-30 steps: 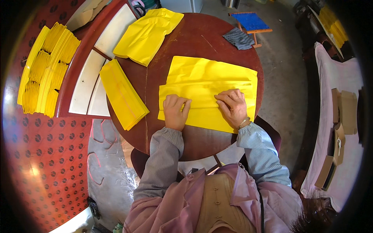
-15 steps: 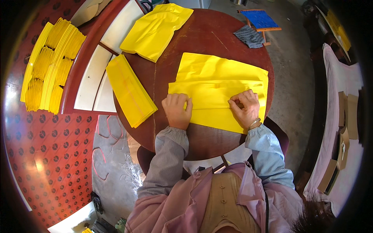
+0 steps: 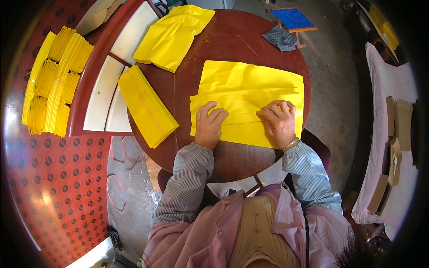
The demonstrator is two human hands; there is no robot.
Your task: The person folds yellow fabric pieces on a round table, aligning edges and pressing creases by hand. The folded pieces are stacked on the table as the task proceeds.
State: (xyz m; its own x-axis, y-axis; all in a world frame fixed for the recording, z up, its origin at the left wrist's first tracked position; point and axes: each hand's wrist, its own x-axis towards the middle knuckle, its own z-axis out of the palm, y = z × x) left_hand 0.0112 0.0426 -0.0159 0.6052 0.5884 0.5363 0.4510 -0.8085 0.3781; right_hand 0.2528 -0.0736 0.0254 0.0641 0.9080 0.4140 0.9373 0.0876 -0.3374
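A pink jacket (image 3: pixel 192 243) hung open over a tan top (image 3: pixel 248 236) with round fastenings (image 3: pixel 257 230) down its front; finely striped blue-grey sleeves (image 3: pixel 190 176) had gathered cuffs (image 3: pixel 202 151); a bracelet (image 3: pixel 292 144) circled the right wrist.

Here the folded, rectangular yellow sheet (image 3: pixel 250 82) gleams faintly, smooth but creased, paper or cloth, hard to tell; the round red-brown tabletop (image 3: pixel 223 42) shines, scratched; pale striped cloth sleeves (image 3: pixel 310 176) look matt, softly puckered.

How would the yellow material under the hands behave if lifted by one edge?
The yellow material would likely sag, since its soft wrinkles suggest something pliable. It is probably light, lying thin and nearly flat on the round table.
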